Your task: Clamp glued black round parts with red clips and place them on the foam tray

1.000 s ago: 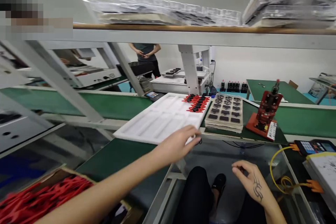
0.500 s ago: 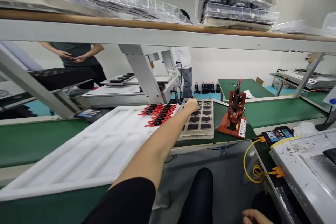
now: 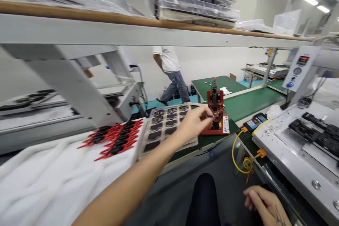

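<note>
Fingers of the left hand [image 3: 194,123] are bent at the front of an upright red fixture with a black toggle clamp [image 3: 215,100], thumb and forefinger brought close together; whether they pinch a small part or touch the fixture, I cannot tell. The right hand [image 3: 262,201] hangs well below and to the right of the fixture, its fingers loosely curled, and whether it holds anything is not shown. The fixture stands upright on a dark green surface [image 3: 233,127], a white paper label at its lower right; its working spot is partly covered by the fingers, so whether a piece is seated there is unclear.

Just left of the fixture lies a beige compartment tray with dark rectangular pieces [image 3: 165,123], partly behind the forearm. Farther left of the fixture, beyond that tray, red-and-black spiky pieces [image 3: 124,137] lie in two rows at the near end of a grooved white tray [image 3: 69,173].

The work looks partway along: the two rows seem to be pieces already laid out, and the many dark rectangles seem to remain to be handled. The step at the fixture appears unfinished. How many grooves of the white tray are filled is too blurred to count.
</note>
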The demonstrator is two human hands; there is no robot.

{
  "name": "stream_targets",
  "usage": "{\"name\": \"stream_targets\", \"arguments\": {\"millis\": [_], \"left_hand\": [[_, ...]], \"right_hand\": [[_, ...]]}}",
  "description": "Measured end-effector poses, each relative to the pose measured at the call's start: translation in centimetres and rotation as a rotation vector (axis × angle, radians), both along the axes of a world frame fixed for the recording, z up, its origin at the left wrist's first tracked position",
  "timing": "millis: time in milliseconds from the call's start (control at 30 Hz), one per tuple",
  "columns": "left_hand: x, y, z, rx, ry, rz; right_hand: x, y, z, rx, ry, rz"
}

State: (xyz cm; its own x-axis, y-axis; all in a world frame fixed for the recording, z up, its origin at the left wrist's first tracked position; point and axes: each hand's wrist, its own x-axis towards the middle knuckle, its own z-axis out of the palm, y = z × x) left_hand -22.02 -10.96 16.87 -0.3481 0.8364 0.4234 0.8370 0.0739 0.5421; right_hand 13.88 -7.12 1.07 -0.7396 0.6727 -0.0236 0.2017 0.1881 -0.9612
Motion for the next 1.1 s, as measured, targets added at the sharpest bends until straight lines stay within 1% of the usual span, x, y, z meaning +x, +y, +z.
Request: {"name": "stream_targets", "arguments": {"millis": [33, 67, 100, 167, 200, 233, 267, 333, 400, 433, 500, 600, 667, 733, 800, 867, 933, 967, 1033, 1100], "left_hand": [[2.3, 0.4, 0.0, 0.035, 0.005, -0.092], [4.4, 0.7, -0.1, 0.097, 0.020, -0.218], [6.3, 1.1, -0.2, 0.196, 0.048, -0.383], [9.5, 1.8, -0.6, 0.349, 0.073, -0.651], [10.8, 2.1, -1.0, 0.399, 0.048, -0.741], [12.1, 2.4, -1.3, 0.416, -0.015, -0.789], [13.3, 2.7, -1.8, 0.409, -0.111, -0.808], [15.3, 3.0, -2.7, 0.337, -0.326, -0.810], [17.0, 3.2, -3.6, 0.286, -0.437, -0.822], [17.6, 3.3, -3.9, 0.291, -0.433, -0.848], [18.5, 3.5, -4.3, 0.353, -0.351, -0.934], [19.2, 3.6, -4.1, 0.428, -0.192, -1.052], [19.7, 3.8, -3.8, 0.417, -0.131, -1.082], [20.3, 3.9, -3.5, 0.363, -0.164, -1.047], [21.2, 4.1, -3.4, 0.242, -0.339, -0.934], [22.1, 4.2, -3.3, 0.042, -0.602, -0.843], [23.0, 4.4, -3.1, -0.162, -0.821, -0.854], [23.5, 4.5, -2.9, -0.235, -0.886, -0.877], [24.5, 4.8, -2.5, -0.298, -0.936, -0.888], [25.4, 5.2, -2.1, -0.308, -0.955, -0.861]], "right_hand": [[0.0, 0.2, 1.6, 0.037, 0.038, -0.080], [0.1, 0.3, 3.1, 0.069, 0.075, -0.142], [0.2, 0.4, 4.5, 0.097, 0.113, -0.211], [0.6, 0.4, 6.9, 0.139, 0.199, -0.316], [1.0, 0.4, 7.8, 0.159, 0.238, -0.350], [1.4, 0.4, 8.6, 0.177, 0.271, -0.373], [1.9, 0.3, 9.3, 0.190, 0.294, -0.388], [2.9, 0.1, 10.3, 0.192, 0.310, -0.402], [4.0, -0.2, 11.0, 0.169, 0.316, -0.427], [4.4, -0.3, 11.2, 0.154, 0.319, -0.440], [5.2, -0.4, 11.6, 0.104, 0.333, -0.450], [5.9, -0.1, 11.9, -0.049, 0.342, -0.399], [6.3, 0.3, 12.0, -0.149, 0.339, -0.375], [6.7, 0.6, 12.1, -0.186, 0.350, -0.397], [7.2, 0.8, 12.2, -0.156, 0.372, -0.441], [7.9, 1.0, 12.3, -0.094, 0.368, -0.471], [8.6, 1.2, 12.2, -0.030, 0.350, -0.492], [9.0, 1.3, 12.1, 0.001, 0.337, -0.493], [9.8, 1.6, 12.0, 0.112, 0.287, -0.493], [10.7, 2.0, 12.0, 0.340, 0.193, -0.502]]}}
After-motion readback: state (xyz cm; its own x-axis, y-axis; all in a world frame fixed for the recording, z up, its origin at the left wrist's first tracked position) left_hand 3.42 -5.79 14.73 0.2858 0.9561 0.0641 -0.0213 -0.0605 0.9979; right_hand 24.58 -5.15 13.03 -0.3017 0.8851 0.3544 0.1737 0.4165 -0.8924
